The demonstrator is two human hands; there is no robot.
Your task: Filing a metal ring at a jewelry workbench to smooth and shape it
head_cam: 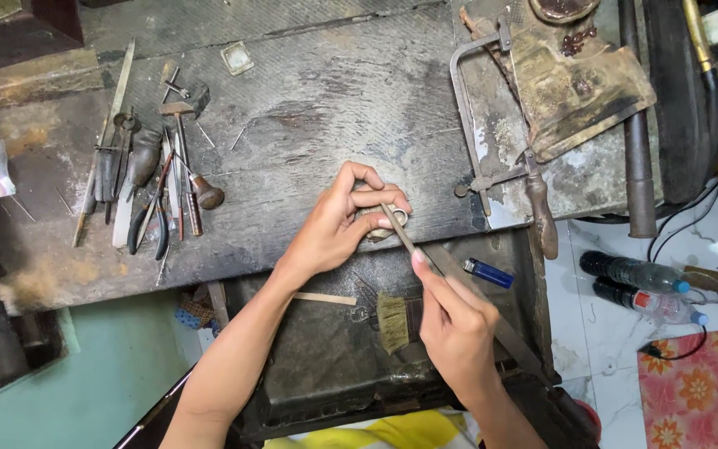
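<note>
My left hand [334, 229] pinches a small ring [392, 219] against the worktop [309, 108]; my right hand [457, 326], at five o'clock, grips a file [405, 233] across it.

I see open bench [326, 91] above the ring [394, 218]; tools [155, 179] crowd its left; saw [492, 116] blocks its right.

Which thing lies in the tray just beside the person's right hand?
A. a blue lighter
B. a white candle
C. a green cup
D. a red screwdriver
A: a small blue lighter lies in the dark tray, close to the right hand, which holds a thin file against the ring in the left hand.
</note>
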